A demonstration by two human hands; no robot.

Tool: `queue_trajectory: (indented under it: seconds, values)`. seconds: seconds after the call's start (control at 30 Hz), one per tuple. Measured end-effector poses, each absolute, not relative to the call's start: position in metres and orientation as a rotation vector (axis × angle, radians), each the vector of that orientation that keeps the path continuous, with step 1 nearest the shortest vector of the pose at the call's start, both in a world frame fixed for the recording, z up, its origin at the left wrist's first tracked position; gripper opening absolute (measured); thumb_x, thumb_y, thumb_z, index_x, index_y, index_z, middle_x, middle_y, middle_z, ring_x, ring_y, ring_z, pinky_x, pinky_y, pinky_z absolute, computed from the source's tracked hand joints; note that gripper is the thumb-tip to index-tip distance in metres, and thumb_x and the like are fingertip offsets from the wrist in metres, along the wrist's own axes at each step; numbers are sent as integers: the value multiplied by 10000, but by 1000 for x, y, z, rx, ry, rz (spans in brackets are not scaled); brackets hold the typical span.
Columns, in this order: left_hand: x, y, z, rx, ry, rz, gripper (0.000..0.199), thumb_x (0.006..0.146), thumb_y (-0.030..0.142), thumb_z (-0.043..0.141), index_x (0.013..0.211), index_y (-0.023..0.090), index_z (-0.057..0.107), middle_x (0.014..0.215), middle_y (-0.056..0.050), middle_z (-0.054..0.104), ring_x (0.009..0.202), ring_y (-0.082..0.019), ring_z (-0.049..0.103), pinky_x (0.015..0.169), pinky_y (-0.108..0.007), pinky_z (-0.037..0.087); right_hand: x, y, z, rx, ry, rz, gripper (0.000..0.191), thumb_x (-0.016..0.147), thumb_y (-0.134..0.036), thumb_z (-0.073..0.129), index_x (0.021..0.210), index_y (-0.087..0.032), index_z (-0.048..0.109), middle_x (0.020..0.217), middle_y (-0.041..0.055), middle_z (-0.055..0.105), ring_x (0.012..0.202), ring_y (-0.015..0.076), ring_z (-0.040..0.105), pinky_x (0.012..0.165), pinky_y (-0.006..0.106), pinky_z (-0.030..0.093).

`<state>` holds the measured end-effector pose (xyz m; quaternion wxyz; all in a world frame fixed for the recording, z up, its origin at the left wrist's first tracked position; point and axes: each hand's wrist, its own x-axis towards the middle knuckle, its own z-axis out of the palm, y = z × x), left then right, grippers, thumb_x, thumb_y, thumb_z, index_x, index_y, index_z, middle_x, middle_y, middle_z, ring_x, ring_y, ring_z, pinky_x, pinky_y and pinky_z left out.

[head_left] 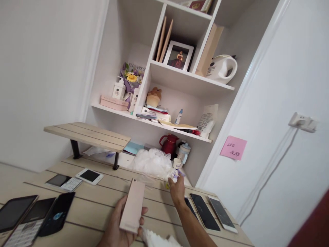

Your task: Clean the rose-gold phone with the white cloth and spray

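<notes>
A pink phone (133, 207), back side up and camera at its top, rests in my left hand (120, 219), whose fingers wrap round its edges. My right hand (177, 188) reaches to the far side of the table, at a small purple and white item (179, 174); whether the fingers grip it is hard to tell. A small yellow-green thing (167, 186) lies just left of that hand. Below the pink phone, a white cloth or tissue (159, 239) shows at the bottom edge.
Several phones lie at the left, among them a white one (89, 176) and a black one (57, 214). Right of my arm are more, including a dark one (205, 212). A small raised wooden stand (87, 135), a white plastic bag (153, 163) and a cup (177, 163) are behind.
</notes>
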<state>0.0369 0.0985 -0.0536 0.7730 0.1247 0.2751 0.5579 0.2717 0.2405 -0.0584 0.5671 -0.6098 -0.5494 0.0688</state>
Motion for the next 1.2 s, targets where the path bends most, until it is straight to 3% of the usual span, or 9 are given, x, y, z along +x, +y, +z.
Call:
queue_trajectory:
  seconds: [0.13,0.27,0.37,0.47,0.6,0.83,1.0,1.1,1.2]
  values:
    - [35,95,-53,312,536,1228,419,888,469,584,1098,109,632,909,-216,743,589,-229,634,493,-326,481,263,180,-41,-1390,-1473,211,394,973,-402,519,1268,-149,586,1197,142,640,998,273,642,886,425,500]
    - [34,92,-51,324,503,1235,371,894,434,579,1043,102,654,920,-209,742,609,-231,644,513,-328,489,245,111,-42,-1332,-1798,368,238,850,-425,664,972,-241,752,973,77,730,908,297,664,834,409,492]
    - [34,91,-49,342,510,1251,354,895,414,577,1033,97,656,931,-211,739,613,-233,642,523,-338,491,231,78,-54,-1337,-1903,423,440,675,-325,793,1104,-242,740,1047,120,707,996,367,622,877,480,465]
    - [34,91,-49,349,513,1255,352,896,415,577,1049,106,649,969,-223,736,629,-239,646,533,-343,491,223,67,-62,-1318,-1947,563,373,576,-191,770,949,-210,756,1011,143,681,1032,418,564,913,545,396]
    - [32,91,-48,357,524,1256,326,891,397,590,1031,108,649,955,-214,740,623,-233,651,541,-341,495,226,74,-57,-1220,-1799,838,133,747,-304,702,823,-197,681,841,72,657,864,300,595,789,410,428]
    - [32,95,-50,385,565,1249,372,857,407,639,1112,138,607,920,-192,746,609,-249,669,523,-342,500,229,89,-48,-992,-1457,1368,476,820,-666,621,894,-214,492,720,-3,638,484,128,543,453,235,407]
    - [31,97,-52,378,547,1207,415,871,438,620,1123,108,615,947,-208,743,618,-231,660,535,-335,502,247,87,-33,-953,-1332,1546,504,757,-667,695,801,-216,477,639,-35,573,341,36,334,330,176,236]
    - [32,96,-51,385,552,1226,379,876,430,615,1083,113,626,945,-204,744,616,-226,651,526,-326,487,289,78,-2,-973,-1372,1614,481,678,-584,808,782,-199,538,596,-9,591,303,39,335,300,187,208]
    - [33,94,-49,391,558,1222,388,885,440,603,1086,110,622,933,-210,740,610,-220,641,523,-317,473,353,63,46,-1106,-1459,1472,363,765,-509,785,835,-185,637,615,17,614,354,37,389,343,173,209]
